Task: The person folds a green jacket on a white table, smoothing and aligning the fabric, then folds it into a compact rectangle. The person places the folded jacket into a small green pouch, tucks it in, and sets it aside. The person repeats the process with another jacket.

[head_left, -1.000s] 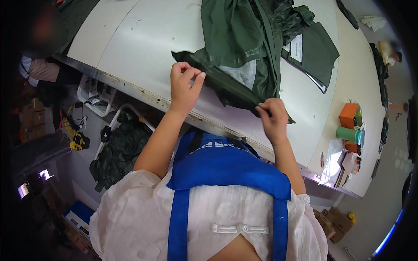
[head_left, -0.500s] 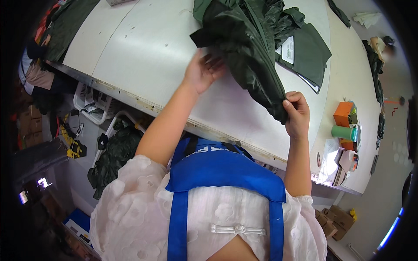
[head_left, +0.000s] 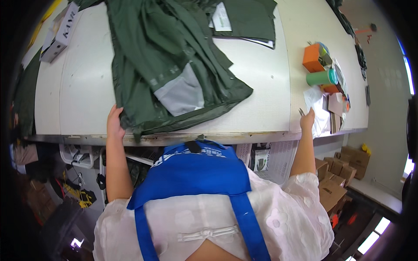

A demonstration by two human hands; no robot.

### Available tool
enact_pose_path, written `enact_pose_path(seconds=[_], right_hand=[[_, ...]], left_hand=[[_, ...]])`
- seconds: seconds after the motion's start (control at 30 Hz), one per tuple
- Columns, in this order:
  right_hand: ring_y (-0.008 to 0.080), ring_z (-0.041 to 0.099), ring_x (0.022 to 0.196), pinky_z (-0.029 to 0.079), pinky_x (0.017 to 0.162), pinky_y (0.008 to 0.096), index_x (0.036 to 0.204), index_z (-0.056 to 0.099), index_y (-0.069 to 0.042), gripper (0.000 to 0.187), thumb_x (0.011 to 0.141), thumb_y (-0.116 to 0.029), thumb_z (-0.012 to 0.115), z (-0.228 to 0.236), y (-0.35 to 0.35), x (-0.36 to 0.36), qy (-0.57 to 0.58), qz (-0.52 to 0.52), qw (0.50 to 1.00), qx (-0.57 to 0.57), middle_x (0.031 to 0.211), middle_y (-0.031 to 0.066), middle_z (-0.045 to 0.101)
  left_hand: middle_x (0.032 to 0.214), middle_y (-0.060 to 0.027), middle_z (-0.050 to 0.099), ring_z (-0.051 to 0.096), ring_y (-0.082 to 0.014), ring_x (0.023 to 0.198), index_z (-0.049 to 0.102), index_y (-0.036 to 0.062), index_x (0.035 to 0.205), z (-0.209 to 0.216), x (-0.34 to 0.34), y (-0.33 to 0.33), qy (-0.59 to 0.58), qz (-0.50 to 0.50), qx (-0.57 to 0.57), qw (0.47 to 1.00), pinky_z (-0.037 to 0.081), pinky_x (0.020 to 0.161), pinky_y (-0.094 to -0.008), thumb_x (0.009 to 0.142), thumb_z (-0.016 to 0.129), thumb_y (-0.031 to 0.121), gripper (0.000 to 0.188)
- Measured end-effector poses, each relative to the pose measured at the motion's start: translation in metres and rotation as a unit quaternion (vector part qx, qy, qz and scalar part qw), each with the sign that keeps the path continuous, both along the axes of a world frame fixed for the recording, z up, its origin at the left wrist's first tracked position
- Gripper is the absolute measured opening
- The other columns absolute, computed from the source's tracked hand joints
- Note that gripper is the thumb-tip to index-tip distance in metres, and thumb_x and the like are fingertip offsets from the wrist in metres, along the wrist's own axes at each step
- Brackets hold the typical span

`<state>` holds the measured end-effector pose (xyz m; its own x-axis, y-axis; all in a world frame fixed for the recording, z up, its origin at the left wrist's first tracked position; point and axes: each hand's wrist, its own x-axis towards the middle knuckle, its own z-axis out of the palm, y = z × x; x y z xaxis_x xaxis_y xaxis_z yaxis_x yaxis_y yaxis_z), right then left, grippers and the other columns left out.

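A dark green garment [head_left: 150, 65] of smooth, coated-looking cloth lies spread over the white table, a grey mesh panel [head_left: 183, 93] showing near its lower part. My left hand [head_left: 115, 124] grips its near left edge by the table's front, fingers closed on the cloth. Out to the right, my right hand [head_left: 308, 120] is closed on a small pair of metal thread snips [head_left: 301, 112], whose two points stick out past the fingers. The hand is beside some clear plastic and papers [head_left: 319, 108].
Folded green pieces with a white label [head_left: 221, 17] lie at the back. A white box [head_left: 61, 32] stands far left. An orange box [head_left: 312, 57] and a green cylinder [head_left: 320, 78] sit at right. Below the table are crates [head_left: 278, 161]; cardboard boxes [head_left: 333, 191] stand lower right.
The bunched garment has been laid down and spread on the table. My right hand has let go of it, moved right and picked up the snips; my left hand now grips the near left edge.
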<state>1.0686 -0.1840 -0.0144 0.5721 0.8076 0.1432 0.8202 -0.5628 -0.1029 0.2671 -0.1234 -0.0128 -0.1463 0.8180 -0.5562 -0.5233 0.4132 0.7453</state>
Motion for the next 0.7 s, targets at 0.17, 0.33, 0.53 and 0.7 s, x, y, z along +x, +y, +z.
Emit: enact_pose_path(seconds=[0.17, 0.33, 0.53, 0.7], right_hand=[[0.0349, 0.059, 0.101, 0.047, 0.086, 0.0457, 0.122, 0.060, -0.016, 0.047, 0.076, -0.008, 0.061, -0.013, -0.014, 0.007, 0.004, 0.034, 0.993, -0.111, 0.104, 0.0146, 0.065], [0.0414, 0.061, 0.089, 0.047, 0.079, 0.0468, 0.092, 0.064, 0.005, 0.019, 0.080, -0.007, 0.054, -0.022, -0.016, -0.001, 0.027, 0.053, 0.995, -0.080, 0.092, 0.0259, 0.064], [0.0347, 0.064, 0.089, 0.051, 0.075, 0.0446, 0.110, 0.053, 0.001, 0.027, 0.092, -0.017, 0.044, -0.006, 0.005, -0.033, -0.107, -0.038, 0.971, -0.210, 0.094, 0.0228, 0.063], [0.0175, 0.059, 0.062, 0.047, 0.048, 0.0280, 0.116, 0.053, -0.003, 0.029, 0.098, -0.022, 0.042, 0.015, 0.063, -0.067, 0.216, -0.002, 0.971, 0.103, 0.086, 0.0124, 0.062]], left_hand=[[0.117, -0.0129, 0.059, 0.059, -0.0238, 0.103, 0.050, -0.0020, 0.124, 0.000, -0.010, -0.018, 0.045, 0.014, -0.031, 0.998, 0.049, 0.089, -0.0361, 0.090, 0.055, 0.008, 0.036], [0.112, -0.0094, 0.062, 0.061, -0.0216, 0.100, 0.049, 0.0039, 0.123, 0.038, 0.009, -0.010, -0.053, 0.012, 0.025, 0.998, 0.049, 0.087, -0.0373, 0.093, 0.052, 0.011, 0.031], [0.123, -0.0082, 0.056, 0.057, -0.0242, 0.111, 0.043, 0.0106, 0.129, 0.079, 0.024, -0.028, -0.140, 0.021, 0.039, 0.989, 0.047, 0.090, -0.0521, 0.097, 0.045, 0.017, 0.033], [0.125, -0.0114, 0.055, 0.057, -0.0255, 0.111, 0.041, 0.0085, 0.130, 0.083, 0.024, -0.033, -0.168, -0.006, 0.054, 0.984, 0.046, 0.094, -0.0515, 0.098, 0.043, 0.017, 0.033]])
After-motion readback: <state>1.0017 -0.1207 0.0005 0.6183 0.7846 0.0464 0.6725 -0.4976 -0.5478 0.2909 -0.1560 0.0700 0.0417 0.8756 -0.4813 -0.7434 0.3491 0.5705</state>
